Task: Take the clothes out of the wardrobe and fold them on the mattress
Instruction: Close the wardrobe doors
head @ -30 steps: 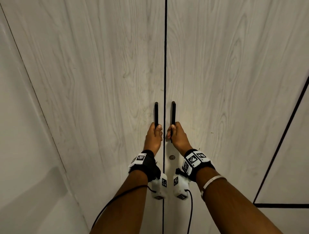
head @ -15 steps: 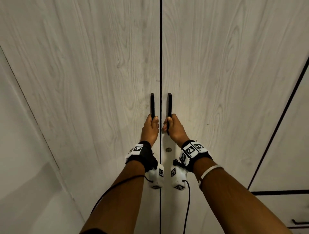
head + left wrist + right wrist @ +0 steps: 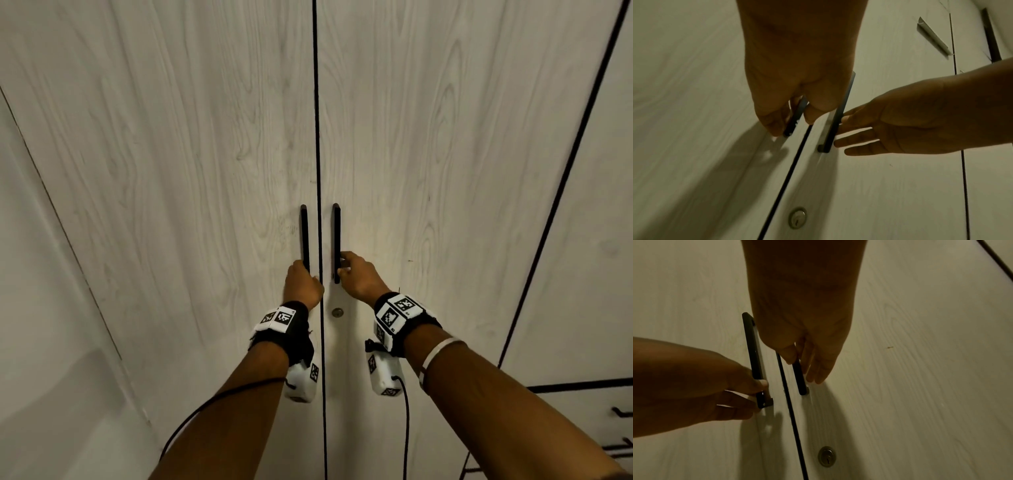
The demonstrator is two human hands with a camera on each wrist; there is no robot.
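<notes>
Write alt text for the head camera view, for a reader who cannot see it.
Two bare hands reach for the black bar handles of closed, pale wood-grain wardrobe doors: the left hand grips the left handle, and the right hand has its fingers at the right handle. A round keyhole sits below.

A plain pale wall [image 3: 41,308] runs along my left. At the far right sit drawers with dark pulls [image 3: 621,413], under dim, warm light.

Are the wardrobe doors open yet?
No, the wardrobe doors are flush, only a thin dark seam between them, with the left hand and right hand at the handles.
</notes>
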